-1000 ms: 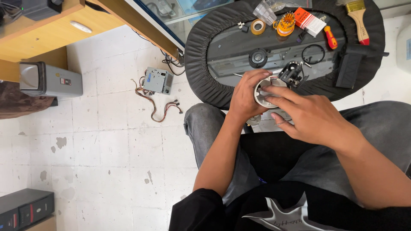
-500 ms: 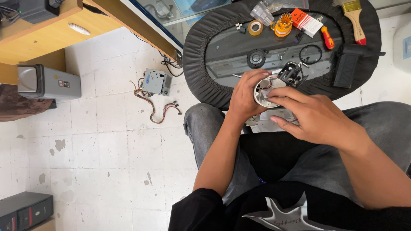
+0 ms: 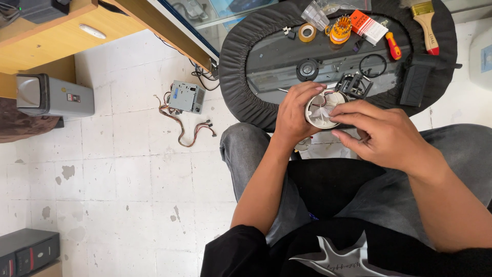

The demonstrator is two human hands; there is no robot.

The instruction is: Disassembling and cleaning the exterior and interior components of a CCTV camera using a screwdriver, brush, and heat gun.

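- Centrally, at about one o'clock from frame middle: round white plastic part [image 3: 324, 109] with thin wires inside, held above the lap at the near edge of the black padded round stool [image 3: 241, 66].
- Left hand [image 3: 296, 114]: fingers curled and clamped round the left rim of the round white plastic part, thumb on top.
- Right hand [image 3: 382, 134]: fingers drawn together, fingertips pinched onto the right edge of the same part; whether anything small sits between the tips, cannot tell.
- At twelve o'clock from the part: small black cube-shaped frame [image 3: 354, 85], just beside it on the stool.
- Further at eleven o'clock: black round hub piece [image 3: 308, 68]; roll of tape [image 3: 307, 33] beyond it.
- At one o'clock, well apart: black ring [image 3: 372, 65], red-handled screwdriver [image 3: 393, 46], orange-and-white box [image 3: 369, 26], orange bit holder [image 3: 340, 30].
- At two o'clock: black boxy part [image 3: 416, 82]; paintbrush [image 3: 426, 21] with red-tipped handle near the far rim.
- At nine o'clock, on the tiled floor [image 3: 118, 169]: grey metal drive unit [image 3: 186, 96] with loose coloured cables [image 3: 182, 123] trailing.
- Far at nine o'clock: grey computer case [image 3: 54, 96] lying under the wooden desk [image 3: 56, 36].
- At seven o'clock, bottom corner: black box [image 3: 26, 252].
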